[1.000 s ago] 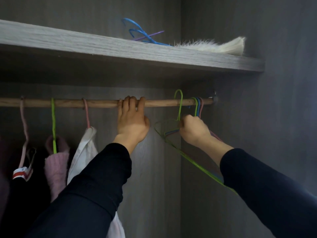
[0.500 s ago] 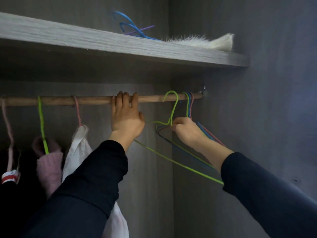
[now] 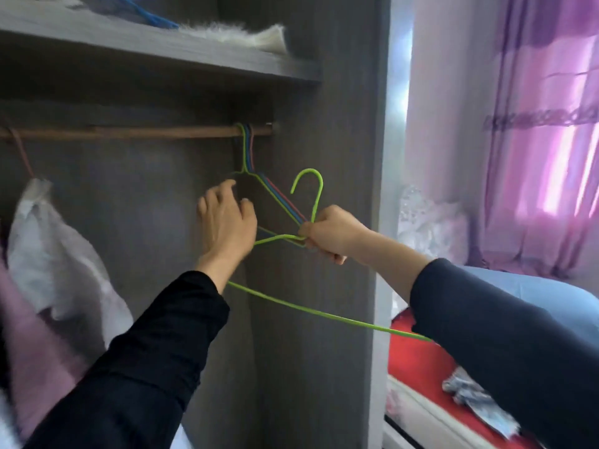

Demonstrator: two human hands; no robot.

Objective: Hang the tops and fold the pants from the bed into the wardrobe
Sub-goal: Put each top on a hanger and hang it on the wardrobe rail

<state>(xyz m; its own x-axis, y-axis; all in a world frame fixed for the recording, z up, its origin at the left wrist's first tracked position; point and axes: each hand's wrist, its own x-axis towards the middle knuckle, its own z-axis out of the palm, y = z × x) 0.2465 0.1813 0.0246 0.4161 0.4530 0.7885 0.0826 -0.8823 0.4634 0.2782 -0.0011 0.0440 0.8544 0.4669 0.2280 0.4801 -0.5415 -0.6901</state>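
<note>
Green wire hanger [image 3: 317, 205] gripped at the neck in right hand [image 3: 330, 234], off the rail [image 3: 162, 132], left hand [image 3: 227, 225] slack, empty; seemingly early, nothing hung on it yet.

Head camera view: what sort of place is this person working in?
Most likely a home bedroom. A wardrobe with a wooden rail holding wire hangers fills the left, a bed with a red cover sits at lower right, and purple curtains hang beyond it.

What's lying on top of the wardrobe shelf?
On the shelf lie a blue wire hanger and a white furry item. Seen from below, the shelf's front edge hides anything lying further back.
</note>
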